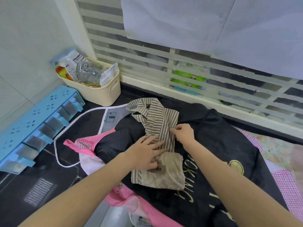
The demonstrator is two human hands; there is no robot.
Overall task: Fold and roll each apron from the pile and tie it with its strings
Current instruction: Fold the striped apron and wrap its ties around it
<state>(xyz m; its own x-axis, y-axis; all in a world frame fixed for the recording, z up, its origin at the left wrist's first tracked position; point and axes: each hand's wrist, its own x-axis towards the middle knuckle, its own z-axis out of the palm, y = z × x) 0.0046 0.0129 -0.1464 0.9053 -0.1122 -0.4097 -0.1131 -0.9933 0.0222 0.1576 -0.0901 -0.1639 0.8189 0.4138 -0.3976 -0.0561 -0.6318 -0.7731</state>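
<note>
On the black apron (221, 136), folded tan striped apron (164, 171), left hand (146, 153) flat, right hand (183, 133) fingers pinching its edge

The scene is lit evenly and brightly, with soft daylight admitted through the frosted, striped window (180, 66) well beyond the fingertips. Only faint shadows are cast under the forearms. A pale sheen is seen on the dark counter (39, 192) left of the fingers. Straight lines are bowed towards the edges by the wide lens, and slight softness is noted throughout.
</note>
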